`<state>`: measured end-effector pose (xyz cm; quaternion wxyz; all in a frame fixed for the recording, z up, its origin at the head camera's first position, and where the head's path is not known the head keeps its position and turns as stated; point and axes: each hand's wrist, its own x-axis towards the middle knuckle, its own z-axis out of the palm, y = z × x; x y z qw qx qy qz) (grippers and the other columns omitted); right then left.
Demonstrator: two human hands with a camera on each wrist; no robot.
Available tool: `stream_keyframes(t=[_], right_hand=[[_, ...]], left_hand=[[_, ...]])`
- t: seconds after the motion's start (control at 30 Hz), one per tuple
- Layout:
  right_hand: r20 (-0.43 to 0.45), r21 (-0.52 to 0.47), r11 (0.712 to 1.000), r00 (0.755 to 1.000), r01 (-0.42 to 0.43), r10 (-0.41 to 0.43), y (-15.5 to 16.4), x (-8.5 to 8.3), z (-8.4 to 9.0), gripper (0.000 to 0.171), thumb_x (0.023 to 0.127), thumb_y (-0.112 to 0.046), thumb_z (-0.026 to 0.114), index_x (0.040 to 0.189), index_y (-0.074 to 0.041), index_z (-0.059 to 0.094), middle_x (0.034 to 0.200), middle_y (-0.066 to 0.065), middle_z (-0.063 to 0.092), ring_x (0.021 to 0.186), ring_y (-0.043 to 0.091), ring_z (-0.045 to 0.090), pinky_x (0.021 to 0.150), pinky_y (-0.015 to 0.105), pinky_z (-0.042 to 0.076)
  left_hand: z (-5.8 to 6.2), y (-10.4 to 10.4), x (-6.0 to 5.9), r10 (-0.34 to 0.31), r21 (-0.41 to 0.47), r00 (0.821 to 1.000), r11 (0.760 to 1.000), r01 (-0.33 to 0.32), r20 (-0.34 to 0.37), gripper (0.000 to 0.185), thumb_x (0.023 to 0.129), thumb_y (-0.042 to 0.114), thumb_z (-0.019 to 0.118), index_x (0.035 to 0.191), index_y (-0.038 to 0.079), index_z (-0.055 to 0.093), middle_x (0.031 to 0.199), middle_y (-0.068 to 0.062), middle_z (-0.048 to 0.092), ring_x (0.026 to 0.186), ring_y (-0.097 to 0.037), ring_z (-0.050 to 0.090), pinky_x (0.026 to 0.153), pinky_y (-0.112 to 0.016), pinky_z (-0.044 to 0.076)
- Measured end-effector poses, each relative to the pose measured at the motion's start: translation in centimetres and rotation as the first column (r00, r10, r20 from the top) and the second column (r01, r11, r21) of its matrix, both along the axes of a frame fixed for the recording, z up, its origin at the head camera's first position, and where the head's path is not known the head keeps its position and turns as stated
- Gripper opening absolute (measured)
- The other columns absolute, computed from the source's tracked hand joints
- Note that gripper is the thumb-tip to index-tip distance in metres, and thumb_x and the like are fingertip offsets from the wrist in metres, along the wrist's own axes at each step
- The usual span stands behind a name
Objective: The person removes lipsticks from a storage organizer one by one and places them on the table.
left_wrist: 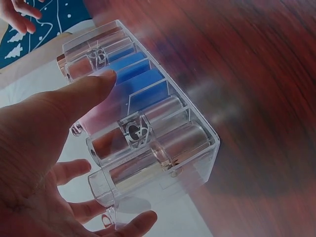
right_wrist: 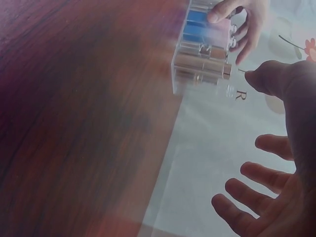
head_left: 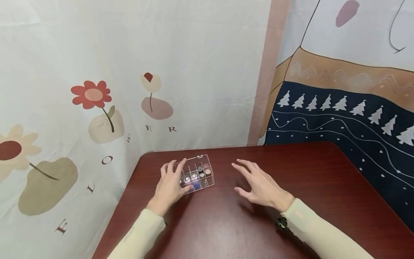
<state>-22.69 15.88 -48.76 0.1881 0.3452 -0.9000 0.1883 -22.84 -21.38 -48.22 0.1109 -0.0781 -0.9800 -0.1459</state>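
A clear plastic organizer box (head_left: 209, 177) with divided compartments stands on the table. Several small cosmetic-like tubes and bottles are in it, among them a clear tube with brown contents (left_wrist: 107, 144) and a blue item (left_wrist: 148, 88). My left hand (head_left: 169, 185) spans the box's left part and holds it, thumb (left_wrist: 94, 86) against the near wall and fingers over the far side. The fingers' exact contact is partly hidden. To the right of the box, my right hand (head_left: 262, 185) hovers apart from it over the table, fingers spread and holding nothing.
The dark red-brown table (head_left: 213, 230) has rounded far corners. A pale curtain (head_left: 207, 72) with printed flowers hangs behind and to the left; another curtain (head_left: 339, 118) with printed trees hangs at the right. A dark round device (head_left: 281, 222) sits at my right wrist.
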Motion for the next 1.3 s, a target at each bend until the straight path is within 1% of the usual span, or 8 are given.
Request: stream_keyframes(t=[0.03, 0.23, 0.27, 0.4, 0.73, 0.97, 1.17, 1.3], right_hand=[[-0.017, -0.014, 1.000, 1.000, -0.017, 0.017, 0.3, -1.3, -1.9, 0.085, 0.100, -0.041, 0.091, 0.172, -0.015, 0.055, 0.176, 0.016, 0.054, 0.157, 0.037, 0.059, 0.112, 0.049, 0.067], [-0.038, -0.039, 0.999, 0.999, -0.035, 0.034, -0.2, -1.7, -2.2, 0.084, 0.099, -0.037, 0.092, 0.172, -0.015, 0.056, 0.173, 0.017, 0.056, 0.153, 0.038, 0.061, 0.107, 0.051, 0.069], [-0.018, -0.028, 0.999, 1.000, -0.019, 0.018, -0.7, -0.5, -0.4, 0.085, 0.097, -0.034, 0.094, 0.171, -0.015, 0.057, 0.172, 0.016, 0.057, 0.151, 0.037, 0.063, 0.102, 0.051, 0.070], [0.019, -0.006, 1.000, 1.000, -0.005, 0.005, -1.3, -0.4, 0.0, 0.084, 0.099, -0.034, 0.093, 0.172, -0.016, 0.056, 0.173, 0.015, 0.056, 0.153, 0.036, 0.062, 0.101, 0.048, 0.070], [0.060, -0.009, 1.000, 0.998, -0.014, 0.015, -2.2, -1.2, -0.1, 0.087, 0.098, -0.036, 0.094, 0.173, -0.017, 0.055, 0.175, 0.014, 0.054, 0.155, 0.035, 0.060, 0.101, 0.049, 0.071], [0.074, 0.001, 1.000, 0.997, -0.028, 0.028, -2.8, -2.1, 0.0, 0.091, 0.097, -0.040, 0.094, 0.174, -0.014, 0.053, 0.175, 0.016, 0.053, 0.154, 0.035, 0.060, 0.099, 0.050, 0.071], [0.094, 0.007, 1.000, 0.995, -0.023, 0.022, -2.9, -2.7, -0.1, 0.098, 0.095, -0.043, 0.097, 0.175, -0.011, 0.051, 0.175, 0.019, 0.052, 0.153, 0.038, 0.060, 0.100, 0.051, 0.072], [0.113, 0.011, 1.000, 0.993, -0.019, 0.018, -2.8, -3.0, -0.3, 0.100, 0.095, -0.044, 0.097, 0.176, -0.009, 0.049, 0.177, 0.020, 0.050, 0.153, 0.038, 0.059, 0.098, 0.050, 0.072]], left_hand=[[-0.1, 0.2, -0.1, -0.006, -0.002, 1.000, 1.000, 0.006, -0.003, 0.116, 0.083, 0.042, 0.108, 0.178, 0.020, 0.046, 0.173, -0.028, 0.047, 0.161, -0.058, 0.040, 0.078, -0.061, 0.072], [-0.4, 1.3, -0.5, -0.043, -0.012, 0.999, 0.999, 0.043, -0.007, 0.116, 0.083, 0.043, 0.108, 0.178, 0.021, 0.046, 0.174, -0.026, 0.048, 0.162, -0.057, 0.041, 0.078, -0.058, 0.072], [-0.4, 1.4, -0.6, -0.047, -0.013, 0.999, 0.999, 0.047, -0.007, 0.116, 0.083, 0.044, 0.108, 0.178, 0.021, 0.046, 0.174, -0.026, 0.048, 0.162, -0.057, 0.041, 0.077, -0.058, 0.072], [-0.3, 2.1, -0.7, -0.067, -0.022, 0.998, 0.998, 0.067, -0.012, 0.115, 0.083, 0.045, 0.108, 0.177, 0.021, 0.047, 0.175, -0.026, 0.048, 0.161, -0.056, 0.043, 0.080, -0.058, 0.073], [-0.3, 3.8, -0.9, -0.116, -0.043, 0.993, 0.992, 0.115, -0.023, 0.115, 0.083, 0.046, 0.108, 0.177, 0.022, 0.047, 0.173, -0.027, 0.050, 0.158, -0.057, 0.045, 0.096, -0.061, 0.072], [-0.2, 4.9, -0.9, -0.137, -0.045, 0.990, 0.990, 0.136, -0.020, 0.113, 0.084, 0.048, 0.107, 0.178, 0.025, 0.047, 0.173, -0.025, 0.050, 0.158, -0.053, 0.046, 0.094, -0.058, 0.072], [0.0, 5.7, -0.9, -0.163, -0.056, 0.986, 0.985, 0.162, -0.019, 0.115, 0.083, 0.049, 0.107, 0.178, 0.027, 0.047, 0.172, -0.024, 0.052, 0.158, -0.053, 0.048, 0.096, -0.056, 0.073], [0.0, 6.2, -0.9, -0.182, -0.067, 0.983, 0.981, 0.180, -0.024, 0.116, 0.082, 0.051, 0.107, 0.178, 0.027, 0.047, 0.173, -0.023, 0.052, 0.157, -0.051, 0.049, 0.093, -0.055, 0.073]])
